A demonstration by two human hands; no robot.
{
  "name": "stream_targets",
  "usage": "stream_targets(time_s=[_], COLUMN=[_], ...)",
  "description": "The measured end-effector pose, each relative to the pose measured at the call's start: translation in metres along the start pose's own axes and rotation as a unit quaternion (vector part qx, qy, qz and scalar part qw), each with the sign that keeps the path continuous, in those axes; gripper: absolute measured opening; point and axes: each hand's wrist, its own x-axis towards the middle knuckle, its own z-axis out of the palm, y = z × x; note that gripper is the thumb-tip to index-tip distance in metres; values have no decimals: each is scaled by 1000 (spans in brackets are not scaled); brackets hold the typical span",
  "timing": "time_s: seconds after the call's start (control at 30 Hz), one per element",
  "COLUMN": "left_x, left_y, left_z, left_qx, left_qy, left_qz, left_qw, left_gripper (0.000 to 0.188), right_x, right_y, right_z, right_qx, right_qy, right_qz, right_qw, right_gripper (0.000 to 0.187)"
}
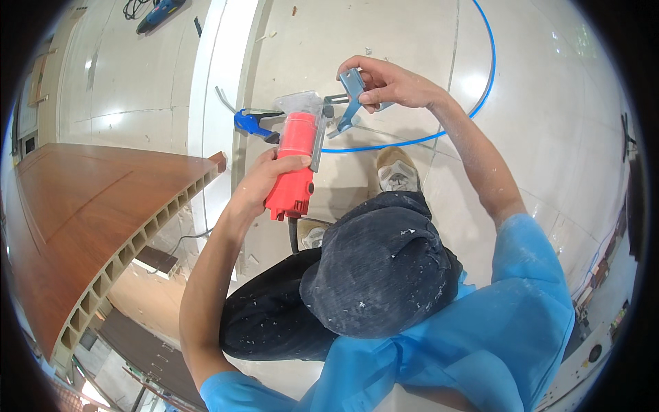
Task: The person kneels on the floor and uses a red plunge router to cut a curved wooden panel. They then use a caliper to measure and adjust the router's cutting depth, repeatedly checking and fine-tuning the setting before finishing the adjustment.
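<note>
Well, the left hand point(270, 177) is wrapped around the red tool point(296, 141), and the right hand point(391, 82) pinches the gray bracket point(352, 84). The tool is up over the floor point(535, 151), with the bracket just beside its plate point(300, 103). A slotted bar point(338, 99) seems to join them, but I cannot tell how tightly. If the right hand's pinch is weak, the smooth bracket could slip or swing. The tool could tip, since only one hand grips its body. The cord point(294, 237) hangs close to a shoe point(313, 237) and might get caught on it.

The tool looks like hard plastic, round at one end and boxy at the other. The bracket is flat, bent metal. A bendy blue hose point(493, 62) curves across shiny tiles. The brown board point(103, 199) has square holes along its edge.
</note>
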Motion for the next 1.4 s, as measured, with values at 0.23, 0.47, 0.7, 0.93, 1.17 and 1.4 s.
stream_targets(time_s=[0.23, 0.47, 0.7, 0.93, 1.17, 1.4], left_x=[-9, -11, -5, 6, 16, 29], left_y=[11, 11, 3, -1, -9, -15], left_z=[5, 6, 7, 1, -9, -8], left_qx=[25, 12, -24, -49, -84, -94], left_qy=[-4, -4, 30, 60, 53, 40], left_qz=[-46, -51, -68, -72, -62, -77], left_qw=[999, 999, 997, 994, 993, 992], left_gripper=[43, 41, 36, 38, 39, 40], right_x=[8, 21, 9, -6, -4, -6], right_y=[-24, -34, -32, 20, 77, 103], right_z=[5, 5, 3, 0, -14, -14], right_qx=[-135, -254, -289, -304, -512, -384], right_qy=[-28, -80, -19, -14, 17, 89], right_qz=[32, 44, 13, -74, -225, -75], right_qw=[990, 963, 957, 950, 829, 916], right_gripper=[56, 57, 51, 14, 21, 41])
